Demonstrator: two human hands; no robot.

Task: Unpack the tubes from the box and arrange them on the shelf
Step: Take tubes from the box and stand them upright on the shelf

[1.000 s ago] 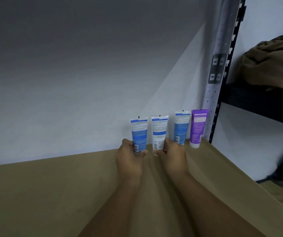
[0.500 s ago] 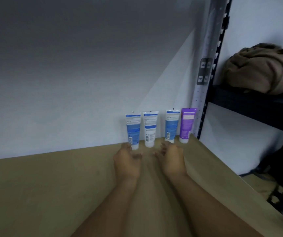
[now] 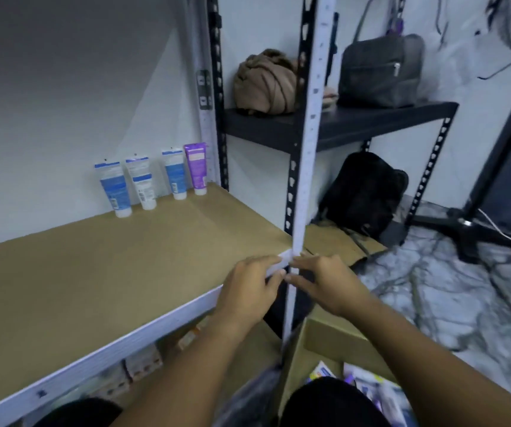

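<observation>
A white perforated upright [image 3: 309, 124] of the rack ran down the middle of the frame, crossing in front of a second, black shelving unit [image 3: 340, 124] at upper right. On that black shelf sat a bundled tan cloth [image 3: 265, 83] and a grey zipped bag [image 3: 380, 72]; beneath it a black backpack [image 3: 365, 192] leaned on flattened cardboard. A dark stand [image 3: 476, 223] with cables stood on the marbled floor at right.

Four tubes stood cap-down in a row at centre left, at the back of the brown shelf [image 3: 109, 272], against the white wall. From left: a blue-and-white tube [image 3: 113, 189], a mostly white tube with a blue band [image 3: 141, 183], just beside the first and possibly touching it, another blue-and-white tube [image 3: 174, 174], and a purple tube [image 3: 197, 167] nearest the rear post. All leaned slightly back.

At lower right the open cardboard box [image 3: 334, 340] sat below the shelf edge, with more tubes [image 3: 371, 386] lying loose inside, blurred.

Both hands were at the shelf's front right corner, well apart from the row. The left hand [image 3: 248, 291] was loosely curled with fingers bent, holding nothing, its fingertips at the white front rail. The right hand [image 3: 325, 282], likewise empty and half curled, was beside the upright, fingertips nearly meeting the left's.
</observation>
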